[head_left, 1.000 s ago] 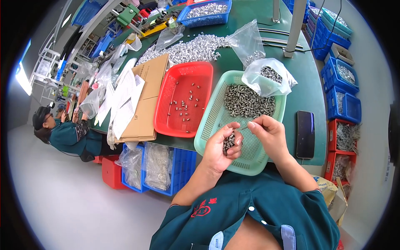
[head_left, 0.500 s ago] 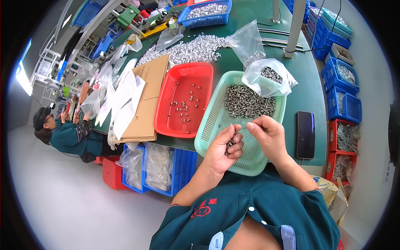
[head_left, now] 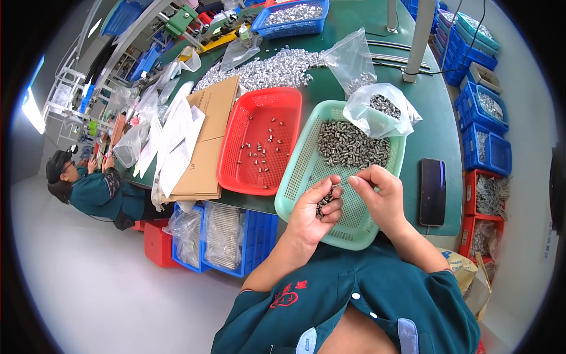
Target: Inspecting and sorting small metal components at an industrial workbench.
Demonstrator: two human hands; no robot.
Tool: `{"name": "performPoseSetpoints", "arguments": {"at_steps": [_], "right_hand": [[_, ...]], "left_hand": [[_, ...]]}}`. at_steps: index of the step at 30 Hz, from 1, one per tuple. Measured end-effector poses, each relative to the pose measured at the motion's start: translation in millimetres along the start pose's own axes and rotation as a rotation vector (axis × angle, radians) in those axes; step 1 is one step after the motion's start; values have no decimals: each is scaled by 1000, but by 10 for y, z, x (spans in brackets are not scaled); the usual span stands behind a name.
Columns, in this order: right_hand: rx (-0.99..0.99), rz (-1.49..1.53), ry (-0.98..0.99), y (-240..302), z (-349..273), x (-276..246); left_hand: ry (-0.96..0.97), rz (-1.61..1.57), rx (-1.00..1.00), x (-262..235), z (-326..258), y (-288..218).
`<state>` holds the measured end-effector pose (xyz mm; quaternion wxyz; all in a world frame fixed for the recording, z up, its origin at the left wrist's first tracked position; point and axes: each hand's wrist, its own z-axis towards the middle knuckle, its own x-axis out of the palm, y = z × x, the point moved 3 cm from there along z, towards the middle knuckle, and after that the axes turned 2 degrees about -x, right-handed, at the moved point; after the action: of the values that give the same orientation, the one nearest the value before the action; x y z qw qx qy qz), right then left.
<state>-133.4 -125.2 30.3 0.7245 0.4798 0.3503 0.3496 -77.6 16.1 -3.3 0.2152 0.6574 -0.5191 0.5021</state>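
Observation:
Over the near half of a pale green mesh basket (head_left: 354,229), my two hands are close together. My left hand (head_left: 308,217) is closed around several small dark metal cylinder-shaped parts (head_left: 322,207), with its thumb and forefinger pressed together at the top. My right hand (head_left: 382,197) is pinched just to the right of it. A thin, pale, pin-like sliver shows between the two pinches, too fine to identify. A heap of the metal parts (head_left: 354,147) fills the basket's far half, and a clear plastic bag (head_left: 404,123) with more of them rests on its far right rim.
Left of the green basket stands a red basket (head_left: 250,112) with scattered metal parts. Beyond lie flattened cardboard (head_left: 209,150), a pile of silvery parts (head_left: 274,68) and a blue basket (head_left: 259,25). A phone (head_left: 433,192) lies at right. Another person (head_left: 97,192) works at far left.
My hands stay in nearly the same place, with only slight finger movement at the pinches. The other person's hands at far left have shifted a little.

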Motion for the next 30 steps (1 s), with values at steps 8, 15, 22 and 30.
{"name": "performPoseSetpoints", "arguments": {"at_steps": [8,15,22,30], "right_hand": [[-104,-67,0,73,3,10],[-503,-281,-63,160,22,31],[-217,-193,9,156,79,-3],[-35,-88,57,128,117,-20]], "left_hand": [[-44,66,68,1,-13,-9],[-51,103,103,24,-15,-19],[-69,154,130,30,-33,-36],[-77,222,167,41,-43,-42]]}}
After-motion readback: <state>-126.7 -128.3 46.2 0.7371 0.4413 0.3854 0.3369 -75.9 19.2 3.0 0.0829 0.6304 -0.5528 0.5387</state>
